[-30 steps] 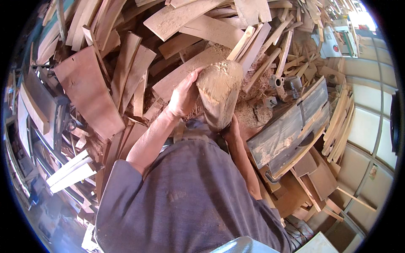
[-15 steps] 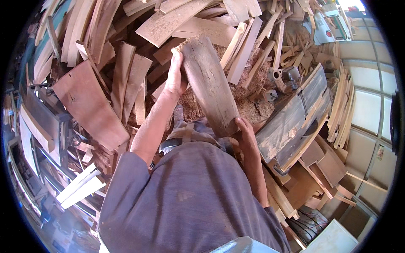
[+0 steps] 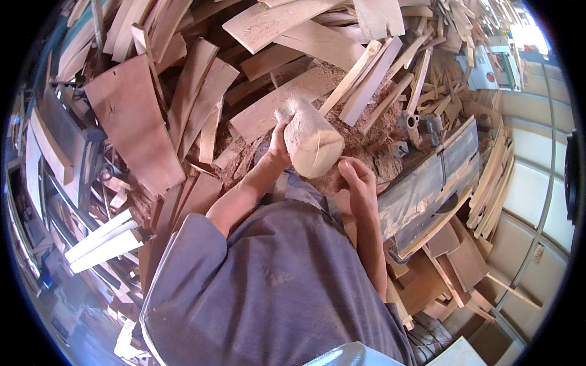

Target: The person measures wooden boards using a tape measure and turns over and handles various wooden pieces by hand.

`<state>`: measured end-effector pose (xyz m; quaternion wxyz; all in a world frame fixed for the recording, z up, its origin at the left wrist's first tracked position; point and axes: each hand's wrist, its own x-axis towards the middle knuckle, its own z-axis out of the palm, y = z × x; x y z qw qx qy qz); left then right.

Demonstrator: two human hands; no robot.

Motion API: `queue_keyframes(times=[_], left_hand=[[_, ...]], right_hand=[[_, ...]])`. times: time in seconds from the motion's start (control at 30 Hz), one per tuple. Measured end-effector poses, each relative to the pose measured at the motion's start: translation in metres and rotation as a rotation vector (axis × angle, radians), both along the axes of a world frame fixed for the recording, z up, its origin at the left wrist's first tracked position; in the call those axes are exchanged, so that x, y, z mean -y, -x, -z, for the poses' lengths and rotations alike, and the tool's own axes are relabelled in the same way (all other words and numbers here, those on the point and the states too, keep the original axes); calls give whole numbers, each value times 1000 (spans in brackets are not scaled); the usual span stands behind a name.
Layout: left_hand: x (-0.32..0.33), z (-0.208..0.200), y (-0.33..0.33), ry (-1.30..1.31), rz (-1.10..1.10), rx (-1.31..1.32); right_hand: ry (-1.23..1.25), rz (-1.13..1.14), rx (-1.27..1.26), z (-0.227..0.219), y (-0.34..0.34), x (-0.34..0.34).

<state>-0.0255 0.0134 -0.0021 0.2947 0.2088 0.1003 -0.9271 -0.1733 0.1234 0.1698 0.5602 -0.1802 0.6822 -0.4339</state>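
My left hand [image 3: 279,141] is wrapped round the side of a thick, weathered wood block [image 3: 296,125], holding it up in front of my body. The block is tilted so its pale cut end [image 3: 317,152] faces me, and a crack runs across that end. Just off the block's lower right edge is my right hand [image 3: 359,178], its fingers curled in close to the thumb. Whether anything lies inside those fingers is hidden, and I cannot tell if they touch the block.
Loose boards [image 3: 278,24] and offcuts are heaped ahead over sawdust [image 3: 381,137]. A wide reddish board [image 3: 131,122] leans at the left. To the right stands a dark, dusty machine table [image 3: 421,198], with long strips [image 3: 491,189] beside it and brown panels [image 3: 461,253] below.
The block has turned from lying lengthwise between both hands to showing its cut end. My right hand has let go of its near end; my left hand still holds it.
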Motion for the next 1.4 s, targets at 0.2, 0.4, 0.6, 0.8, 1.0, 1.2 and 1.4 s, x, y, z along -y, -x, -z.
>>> queue_keyframes(times=[0.2,0.4,0.6,0.8,1.0,1.2,1.4], left_hand=[[-5,11,-20,-31,-125,-34],[-7,18,-51,-126,-354,-13],[-41,27,-88,-109,-495,25],[-92,30,-106,-79,-709,56],[-161,16,-111,-23,-863,146],[-227,23,-115,-116,-1089,190],[-293,30,-142,-310,-1398,78]], right_hand=[[38,-32,29,7,-9,1],[22,-124,39,18,-16,1],[21,-296,59,25,-19,3],[76,-525,39,22,-5,1],[21,-593,156,42,12,-21],[-68,-802,79,78,38,-41],[-112,-941,41,99,26,-26]])
